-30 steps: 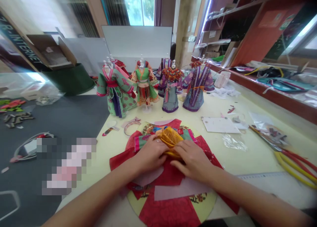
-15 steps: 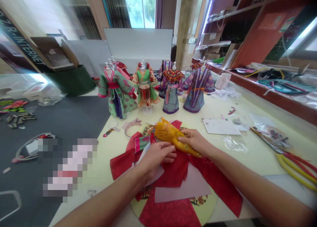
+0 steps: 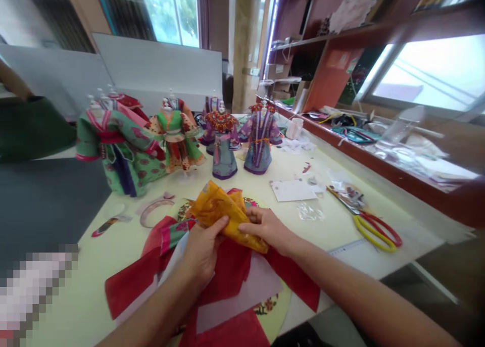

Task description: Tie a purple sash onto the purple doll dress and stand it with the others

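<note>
A folded piece of yellow patterned cloth (image 3: 223,210) is held up between both hands, over a pile of red fabric pieces (image 3: 227,271). My left hand (image 3: 202,246) grips its lower left side, thumb on top. At its right side my right hand (image 3: 265,228) pinches the cloth between thumb and fingers. Under the red fabric lie pale pieces (image 3: 242,296) and a round, light yellow piece with printed patterns (image 3: 280,311). A green and pink strip (image 3: 174,236) sticks out at the left of the pile.
Several small dressed mannequins (image 3: 223,145) stand along the back of the table. To the right lie yellow and red-handled scissors (image 3: 373,231), a white card (image 3: 293,190), clear plastic and a ruler (image 3: 346,247). A tape roll (image 3: 155,213) is on the left.
The view has turned to the right. My left hand, earlier beside the yellow cloth with fingers loose, has now taken hold of it. The cloth looks more spread out.
</note>
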A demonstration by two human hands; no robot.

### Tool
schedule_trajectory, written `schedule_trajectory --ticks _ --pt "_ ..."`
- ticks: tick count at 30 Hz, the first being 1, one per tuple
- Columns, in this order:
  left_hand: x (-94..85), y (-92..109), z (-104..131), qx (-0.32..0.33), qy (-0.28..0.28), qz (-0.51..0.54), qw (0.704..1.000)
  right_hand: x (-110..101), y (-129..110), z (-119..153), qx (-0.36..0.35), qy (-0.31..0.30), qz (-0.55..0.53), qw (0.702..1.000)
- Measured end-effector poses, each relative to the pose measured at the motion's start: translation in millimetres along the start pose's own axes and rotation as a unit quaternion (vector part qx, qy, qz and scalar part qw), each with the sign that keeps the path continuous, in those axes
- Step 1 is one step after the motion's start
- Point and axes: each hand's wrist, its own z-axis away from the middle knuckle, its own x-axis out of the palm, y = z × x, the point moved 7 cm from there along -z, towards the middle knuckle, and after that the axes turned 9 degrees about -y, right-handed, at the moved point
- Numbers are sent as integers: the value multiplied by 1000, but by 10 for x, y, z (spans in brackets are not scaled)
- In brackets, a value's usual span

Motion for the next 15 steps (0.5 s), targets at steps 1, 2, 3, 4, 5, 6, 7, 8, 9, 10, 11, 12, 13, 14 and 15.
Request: schedule_trajectory --ticks 1,2,3,4,5,6,7,8,9,10,11,12,13,14,15 --pt "32 0 22 1 -13 -13 1000 -12 5 30 2 0 -17 1000" --pt "61 0 44 -1 -27 -31 999 -64 6 68 -2 15 -17 1000" --pt "80 4 66 -4 -40 -55 998 -159 4 113 -10 42 -5 999" --pt "83 15 86 -6 -50 -83 995 -300 3 169 -23 74 15 997" --pt "64 36 103 -6 -53 -115 992 -486 6 237 -32 110 43 993" --pt "23 68 117 -5 -48 -150 987 -722 10 321 -40 149 76 985" --pt "-32 110 128 -2 -42 -186 982 -1013 10 429 -43 200 123 971" --pt "-95 158 137 1 -36 -219 975 -1339 11 556 -37 251 174 951" --pt "-163 206 144 3 -31 -248 968 -1685 -5 703 -31 301 231 925" --pt "-238 258 150 6 -24 -271 962 -2043 -36 873 -20 357 296 886" --pt "-315 311 155 11 -14 -290 957 -2383 -80 1047 -6 403 364 840" --pt "-390 366 161 18 -3 -307 951 -2709 -106 1217 0 436 387 813" --pt "-460 421 167 27 10 -325 945 -3002 -119 1364 10 450 402 797" --pt "-525 470 172 35 24 -344 938 -3256 -133 1498 19 457 422 783" --pt "-583 512 175 42 38 -361 931 -3462 -135 1604 30 450 444 774"
